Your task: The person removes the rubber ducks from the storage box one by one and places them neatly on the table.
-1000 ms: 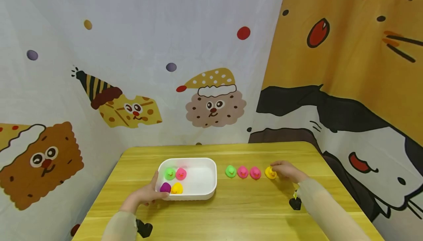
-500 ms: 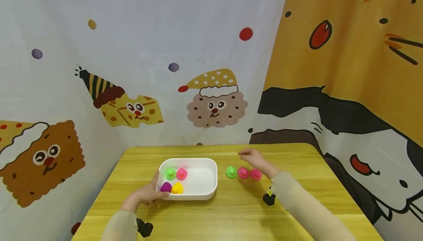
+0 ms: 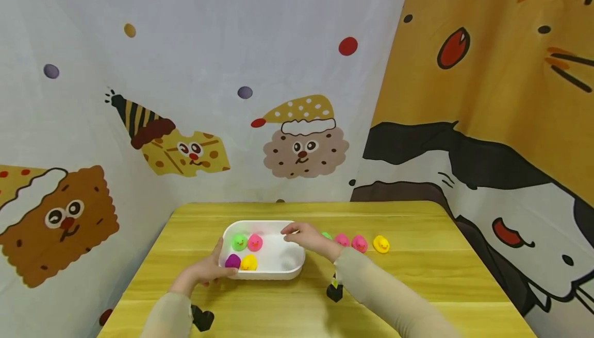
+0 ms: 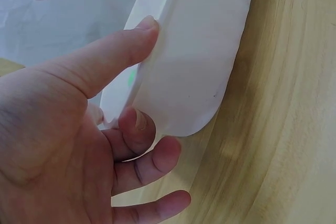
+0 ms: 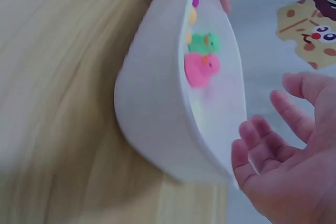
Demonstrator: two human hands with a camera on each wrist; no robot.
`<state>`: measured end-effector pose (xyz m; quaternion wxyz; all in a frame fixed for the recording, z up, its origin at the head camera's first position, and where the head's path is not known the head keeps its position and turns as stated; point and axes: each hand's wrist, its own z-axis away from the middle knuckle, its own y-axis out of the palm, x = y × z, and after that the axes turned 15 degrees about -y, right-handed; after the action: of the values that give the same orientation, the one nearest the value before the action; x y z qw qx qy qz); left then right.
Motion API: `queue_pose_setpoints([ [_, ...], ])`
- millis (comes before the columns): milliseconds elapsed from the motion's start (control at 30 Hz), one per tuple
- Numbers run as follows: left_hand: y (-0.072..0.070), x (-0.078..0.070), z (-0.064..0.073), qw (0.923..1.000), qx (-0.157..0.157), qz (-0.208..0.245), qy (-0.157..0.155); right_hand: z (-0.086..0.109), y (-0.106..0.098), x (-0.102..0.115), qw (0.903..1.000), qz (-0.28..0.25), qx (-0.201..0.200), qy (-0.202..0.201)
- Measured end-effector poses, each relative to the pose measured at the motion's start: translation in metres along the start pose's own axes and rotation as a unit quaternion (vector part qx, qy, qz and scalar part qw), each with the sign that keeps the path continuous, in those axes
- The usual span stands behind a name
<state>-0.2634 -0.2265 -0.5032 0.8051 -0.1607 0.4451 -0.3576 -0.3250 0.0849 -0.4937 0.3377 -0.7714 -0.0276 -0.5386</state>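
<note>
A white plastic box (image 3: 271,276) stands on the table, with a green rubber duck (image 3: 239,242), a pink duck (image 3: 254,242), a purple duck (image 3: 233,261) and a yellow duck (image 3: 249,263) in its left half. My left hand (image 3: 203,271) grips the box's left end, thumb along the rim and fingers curled at the corner. Over the box's right end hovers my right hand (image 3: 311,237); its fingers are loosely bent and hold nothing in the right wrist view. Right of the box, a row has a partly hidden green duck (image 3: 327,235), two pink ducks (image 3: 359,243) and a yellow duck (image 3: 381,244).
The wooden table (image 3: 269,312) has its far edge against a printed curtain (image 3: 199,70) with cartoon figures. A second curtain (image 3: 524,147) with large animal faces hangs on the right. Dark pieces (image 3: 202,318) are fixed at both wrists.
My right hand has left the yellow duck at the row's right end and passed left over the row to the box. The yellow duck stays on the table. My left hand keeps its hold.
</note>
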Motion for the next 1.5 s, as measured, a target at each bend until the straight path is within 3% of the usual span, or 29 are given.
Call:
queue_pose_setpoints([
  [267,-0.001,0.004,0.000,0.9998,-0.015,0.011,0.000,-0.019,0.045,0.006,0.9937,-0.099,0.002,0.052],
  [600,0.004,0.008,-0.003,0.9996,-0.009,0.021,0.015,-0.028,0.084,0.003,0.9742,-0.193,-0.009,0.117],
  [800,0.005,0.009,-0.001,0.9997,-0.007,0.020,0.015,-0.025,0.099,0.006,0.9743,-0.174,0.009,0.143],
  [967,0.003,0.005,-0.001,0.9998,-0.004,0.016,0.014,-0.030,0.105,0.003,0.9745,-0.160,-0.001,0.157],
  [1333,0.000,-0.002,-0.004,0.9996,-0.021,0.018,0.004,-0.035,0.105,-0.009,0.9788,-0.158,0.011,0.130],
  [1500,0.003,0.002,-0.001,0.9995,-0.026,0.016,-0.004,-0.031,0.108,-0.008,0.9820,-0.146,0.033,0.115],
])
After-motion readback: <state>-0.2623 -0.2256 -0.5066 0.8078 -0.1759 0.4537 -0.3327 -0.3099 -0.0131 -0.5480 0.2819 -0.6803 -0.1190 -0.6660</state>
